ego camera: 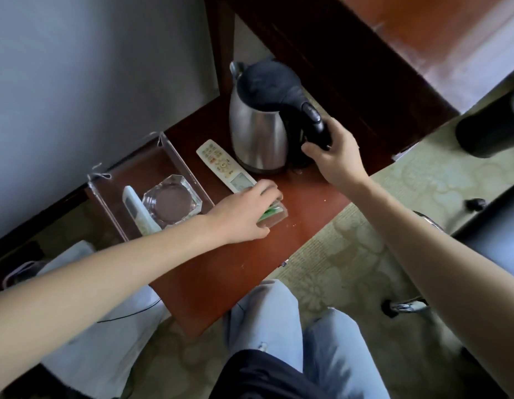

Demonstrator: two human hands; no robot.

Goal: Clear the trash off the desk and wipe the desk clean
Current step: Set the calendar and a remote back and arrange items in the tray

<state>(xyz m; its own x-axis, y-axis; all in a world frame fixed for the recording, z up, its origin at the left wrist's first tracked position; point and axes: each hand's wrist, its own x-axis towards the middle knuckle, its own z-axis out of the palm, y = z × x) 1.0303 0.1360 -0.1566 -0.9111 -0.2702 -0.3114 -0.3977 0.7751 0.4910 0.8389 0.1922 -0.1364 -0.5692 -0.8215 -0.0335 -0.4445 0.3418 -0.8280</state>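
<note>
On the reddish-brown desk my left hand presses down on a small clear packet with green print, fingers curled over it. My right hand grips the black handle of a steel electric kettle, which stands upright near the desk's back. A white remote lies flat between the kettle and my left hand. Small pale crumbs dot the wood near the desk's right edge.
A clear acrylic tray at the left holds a glass ashtray and a second white remote. A grey wall rises behind. A black bin stands on the patterned carpet at right. My knees in light jeans sit below the desk.
</note>
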